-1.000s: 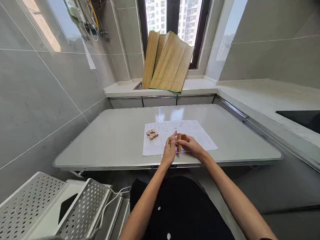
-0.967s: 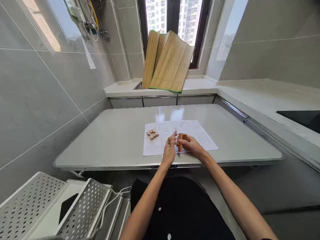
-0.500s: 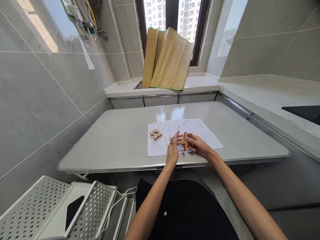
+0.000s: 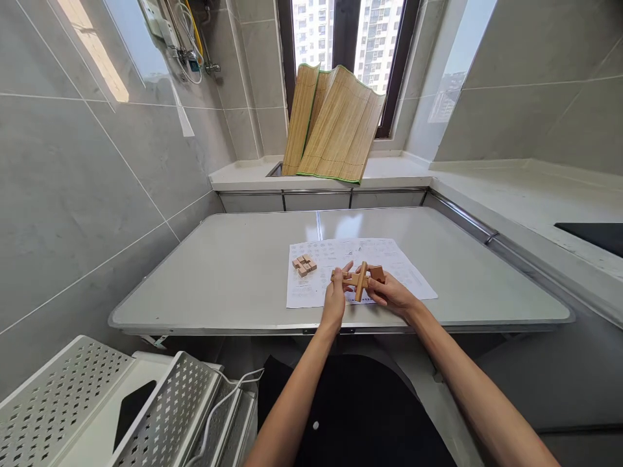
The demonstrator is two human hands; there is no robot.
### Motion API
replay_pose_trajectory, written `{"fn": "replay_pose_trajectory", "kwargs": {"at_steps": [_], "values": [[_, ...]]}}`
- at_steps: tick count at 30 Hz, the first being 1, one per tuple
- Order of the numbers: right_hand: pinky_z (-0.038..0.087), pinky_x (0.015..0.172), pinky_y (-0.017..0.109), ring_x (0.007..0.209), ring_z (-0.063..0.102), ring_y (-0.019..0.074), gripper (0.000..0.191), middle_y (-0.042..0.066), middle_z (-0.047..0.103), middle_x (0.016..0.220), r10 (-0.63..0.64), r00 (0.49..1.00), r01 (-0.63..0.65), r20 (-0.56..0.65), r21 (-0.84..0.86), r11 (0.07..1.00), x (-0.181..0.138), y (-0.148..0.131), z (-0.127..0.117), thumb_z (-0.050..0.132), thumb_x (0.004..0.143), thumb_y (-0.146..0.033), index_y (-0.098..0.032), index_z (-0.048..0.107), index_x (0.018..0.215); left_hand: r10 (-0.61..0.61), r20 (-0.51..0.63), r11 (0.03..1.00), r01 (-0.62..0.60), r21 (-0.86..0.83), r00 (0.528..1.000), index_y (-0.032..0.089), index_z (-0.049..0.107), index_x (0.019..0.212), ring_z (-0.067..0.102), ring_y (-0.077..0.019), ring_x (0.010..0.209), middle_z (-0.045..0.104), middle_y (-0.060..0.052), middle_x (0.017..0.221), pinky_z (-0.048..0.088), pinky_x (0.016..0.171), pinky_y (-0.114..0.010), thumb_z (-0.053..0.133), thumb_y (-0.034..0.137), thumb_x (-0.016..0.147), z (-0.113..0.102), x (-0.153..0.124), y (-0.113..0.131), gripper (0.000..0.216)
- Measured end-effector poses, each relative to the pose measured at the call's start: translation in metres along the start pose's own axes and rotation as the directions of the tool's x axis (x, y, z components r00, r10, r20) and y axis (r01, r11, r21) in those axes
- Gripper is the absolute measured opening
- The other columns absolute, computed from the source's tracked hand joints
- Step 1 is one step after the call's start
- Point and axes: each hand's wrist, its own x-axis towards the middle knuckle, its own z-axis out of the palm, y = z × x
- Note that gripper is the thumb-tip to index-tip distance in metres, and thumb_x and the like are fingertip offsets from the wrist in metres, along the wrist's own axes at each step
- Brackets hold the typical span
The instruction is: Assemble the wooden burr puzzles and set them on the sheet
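Note:
Between my two hands is a wooden interlocking puzzle, its light brown bars crossing one another. My left hand is closed on the puzzle's left end, the thumb and fingers around a bar. On the other side my right hand grips the right end, near a darker brown block. One long bar stands tilted across the middle, between the hands. Both hands are just above the printed paper sheet. A small cluster of notched wooden pieces lies on the sheet, left of my hands. My fingers hide parts of the puzzle.
The sheet lies on a pale folding table with a centre seam. Behind it, a bamboo mat leans at the window on a white ledge. White perforated racks with a black flat object and cables stand at lower left.
The puzzle has turned slightly in my hands; its upright bar now leans to the right at the top, and the darker block shows more. The whole view has shifted a little downward.

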Motion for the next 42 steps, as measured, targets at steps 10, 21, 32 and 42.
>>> {"fn": "replay_pose_trajectory", "kwargs": {"at_steps": [10,21,32,42], "values": [[0.009,0.042,0.025,0.034,0.018,0.0030,0.058,-0.012,0.045,0.050,-0.021,0.999,0.023,-0.045,0.037,0.999,0.010,-0.004,0.016,0.078,0.083,-0.067,-0.021,0.060,0.114,0.000,0.039,0.955,0.012,-0.296,0.999,0.023,0.066,0.143,0.055,-0.0294,0.137,0.069,-0.010,0.142,0.043,0.108,-0.036,0.043,0.063,0.105,-0.002,-0.002,0.008,0.060],[0.017,0.043,0.026,0.036,0.023,0.0029,0.047,-0.006,0.058,0.066,-0.025,0.992,0.034,-0.125,0.071,0.997,0.013,-0.013,0.048,0.076,0.087,-0.062,-0.025,0.059,0.112,0.045,0.022,0.955,-0.037,-0.294,0.999,0.018,0.071,0.134,0.060,-0.0304,0.132,0.070,-0.013,0.135,0.045,0.108,-0.039,0.046,0.058,0.104,-0.017,-0.001,0.037,0.056],[0.027,0.052,0.029,0.043,0.028,0.0099,0.042,-0.010,0.034,0.053,-0.002,0.982,-0.047,-0.190,-0.254,0.966,0.008,-0.027,0.046,0.061,0.095,-0.065,-0.024,0.057,0.092,0.070,-0.309,0.943,0.038,0.331,0.948,0.015,0.069,0.102,0.070,-0.0208,0.071,0.076,-0.012,0.086,0.048,0.059,-0.028,0.034,0.075,0.098,-0.088,0.014,0.051,0.070],[0.032,0.063,0.026,0.068,0.053,0.0160,0.036,0.000,0.062,0.067,0.045,0.980,-0.174,-0.191,-0.738,0.652,0.073,-0.008,0.080,0.062,0.092,-0.037,-0.022,0.049,0.062,0.009,-0.231,0.398,0.208,0.894,0.973,0.020,0.071,0.073,0.075,-0.0310,0.087,0.078,-0.013,0.076,0.050,0.082,-0.037,0.042,0.052,0.102,-0.126,0.025,0.061,0.052]]}}
